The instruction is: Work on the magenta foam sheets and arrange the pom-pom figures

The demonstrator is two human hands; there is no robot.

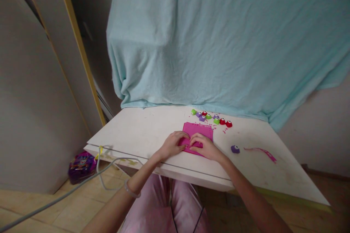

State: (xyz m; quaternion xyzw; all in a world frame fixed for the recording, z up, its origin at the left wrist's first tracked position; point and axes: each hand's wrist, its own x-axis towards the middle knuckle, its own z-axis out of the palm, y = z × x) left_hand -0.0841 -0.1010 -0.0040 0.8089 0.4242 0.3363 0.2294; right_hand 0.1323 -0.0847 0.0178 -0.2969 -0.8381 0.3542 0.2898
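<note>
A bright pink square sheet (197, 130), perhaps foam, lies on the white table in front of me, with a row of tiny holes or dots along its far and right edges. My left hand (174, 143) comes over its left side, fingers bent and thumb drawn in toward them. From the right, my right hand (203, 146) curls onto the middle of the sheet, its fingertips close to those of my left. Both hands seem to pinch the sheet's near part; any small piece between the fingers is hidden. Pink crumbs (224, 130) are scattered beyond the sheet.
Several small red, green and purple pieces with eyes (216, 120) sit behind the sheet. One purple piece with an eye (235, 149) and a torn pink strip (262, 150) lie right. A pale blue cloth (213, 43) hangs behind the table (142, 127). A grey cable (73, 193) crosses at left.
</note>
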